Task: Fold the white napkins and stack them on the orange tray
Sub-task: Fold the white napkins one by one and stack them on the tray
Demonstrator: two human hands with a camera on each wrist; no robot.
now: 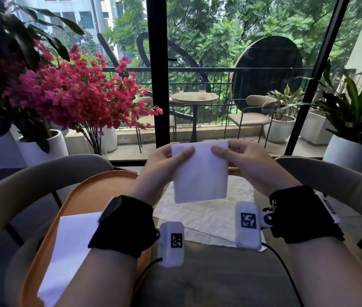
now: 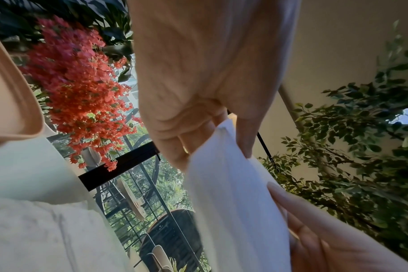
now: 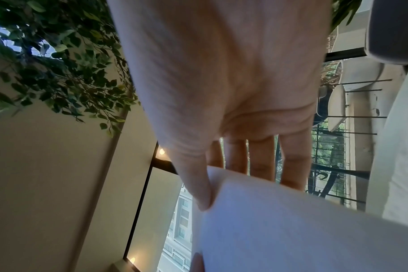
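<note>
Both hands hold a folded white napkin point(image 1: 200, 171) up in the air above the table. My left hand point(image 1: 169, 156) pinches its top left corner, thumb in front and fingers behind. At the top right corner my right hand point(image 1: 231, 155) pinches it the same way. The left wrist view shows the napkin point(image 2: 235, 202) hanging from the left hand point(image 2: 224, 139). In the right wrist view the right hand point(image 3: 212, 184) has its thumb on the napkin point(image 3: 291, 230). An orange tray point(image 1: 87, 191) lies at the left with a folded napkin point(image 1: 69, 247) on it. Unfolded napkins point(image 1: 211, 216) lie flat under my hands.
Two curved beige chair backs point(image 1: 31, 180) ring the table's far side. Pink flowers point(image 1: 69, 91) in a white pot stand at the far left. A potted plant point(image 1: 352, 129) stands at the far right by the window.
</note>
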